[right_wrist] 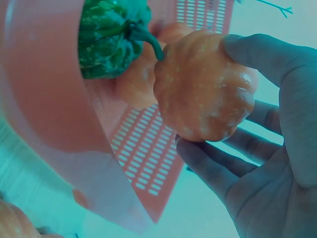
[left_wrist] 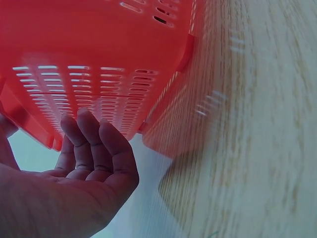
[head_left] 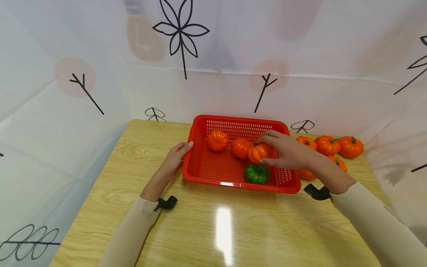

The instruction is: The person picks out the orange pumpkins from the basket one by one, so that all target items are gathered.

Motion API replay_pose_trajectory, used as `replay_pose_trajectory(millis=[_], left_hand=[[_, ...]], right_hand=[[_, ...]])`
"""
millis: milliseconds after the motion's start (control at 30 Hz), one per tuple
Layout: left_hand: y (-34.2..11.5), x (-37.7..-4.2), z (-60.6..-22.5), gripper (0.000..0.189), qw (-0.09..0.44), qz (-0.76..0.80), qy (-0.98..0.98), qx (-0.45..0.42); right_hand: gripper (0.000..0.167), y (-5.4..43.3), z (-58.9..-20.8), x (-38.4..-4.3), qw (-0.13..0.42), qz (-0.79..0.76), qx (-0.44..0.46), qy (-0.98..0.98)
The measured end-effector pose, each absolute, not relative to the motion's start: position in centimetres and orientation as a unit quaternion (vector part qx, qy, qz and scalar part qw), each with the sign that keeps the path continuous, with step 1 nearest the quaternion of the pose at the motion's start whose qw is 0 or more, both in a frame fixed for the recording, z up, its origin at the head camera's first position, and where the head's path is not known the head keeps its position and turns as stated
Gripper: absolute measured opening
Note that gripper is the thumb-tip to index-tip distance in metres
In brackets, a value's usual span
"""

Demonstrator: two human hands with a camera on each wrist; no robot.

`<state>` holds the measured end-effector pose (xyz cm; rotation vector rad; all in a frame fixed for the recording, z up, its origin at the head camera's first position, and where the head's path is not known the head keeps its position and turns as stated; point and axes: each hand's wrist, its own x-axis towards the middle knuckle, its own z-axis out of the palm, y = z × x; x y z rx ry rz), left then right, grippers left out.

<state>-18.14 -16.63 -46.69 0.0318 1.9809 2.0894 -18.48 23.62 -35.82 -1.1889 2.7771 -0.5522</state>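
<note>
Your right hand point(head_left: 287, 150), fingers point(right_wrist: 210, 166) clasping an orange pumpkin point(head_left: 258, 153), green pumpkin point(head_left: 257, 174) near them; your left hand point(head_left: 174, 158) grips the red basket point(head_left: 213, 181)!

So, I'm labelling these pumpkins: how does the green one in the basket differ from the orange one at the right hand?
The green pumpkin is dark green, while the held pumpkin is orange. The green pumpkin sits in the red basket, free of both hands; the held pumpkin is gripped by the right hand. Both are glossy and ribbed.
</note>
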Motion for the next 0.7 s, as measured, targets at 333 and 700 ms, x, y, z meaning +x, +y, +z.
replay_pose_trajectory(millis=[333, 700], left_hand=[[-16.6, -18.0, -46.5, 0.059, 0.133, 0.717, 0.684, 0.012], [-16.7, -18.1, -46.6, 0.055, 0.132, 0.719, 0.683, 0.013]], right_hand=[[0.051, 25.2, -35.2, -16.8, 0.007, -0.205, -0.343, 0.917], [0.054, 26.7, -34.8, -14.6, -0.057, -0.215, -0.327, 0.919]])
